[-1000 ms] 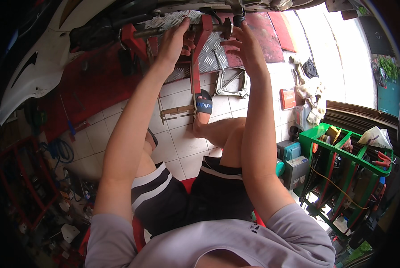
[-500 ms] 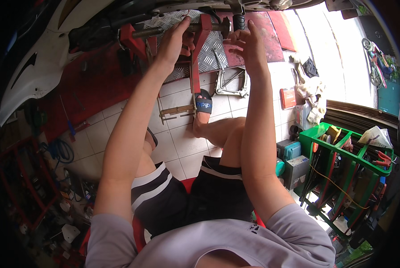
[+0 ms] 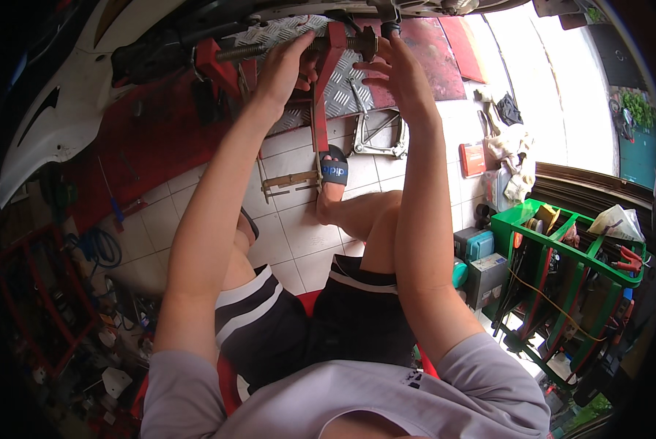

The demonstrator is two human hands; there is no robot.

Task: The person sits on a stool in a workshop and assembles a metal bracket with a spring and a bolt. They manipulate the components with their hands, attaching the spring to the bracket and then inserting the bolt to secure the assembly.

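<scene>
A long threaded rod (image 3: 241,53) runs crosswise through the arms of a red metal stand (image 3: 328,55), below a vehicle's underside. My left hand (image 3: 282,73) is over the rod, just left of the stand's right arm. Its fingers are loosely bent and apart; whether they touch the red metal I cannot tell. My right hand (image 3: 407,80) is open by the rod's right end, its fingers spread toward a round nut-like piece (image 3: 370,44). Contact there is unclear. A black ribbed cylindrical part (image 3: 391,28) hangs just above the right fingertips.
A grey metal bracket (image 3: 379,139) stands on the tiles near my sandalled foot (image 3: 333,170). To the right are a green tool rack (image 3: 515,217), rags (image 3: 517,150) and a red box (image 3: 472,159). A blue-handled screwdriver (image 3: 116,207) and a coiled blue hose (image 3: 101,247) lie left.
My right hand has shifted slightly left and closer to the rod's end and the nut-like piece. My left hand has stayed in place.
</scene>
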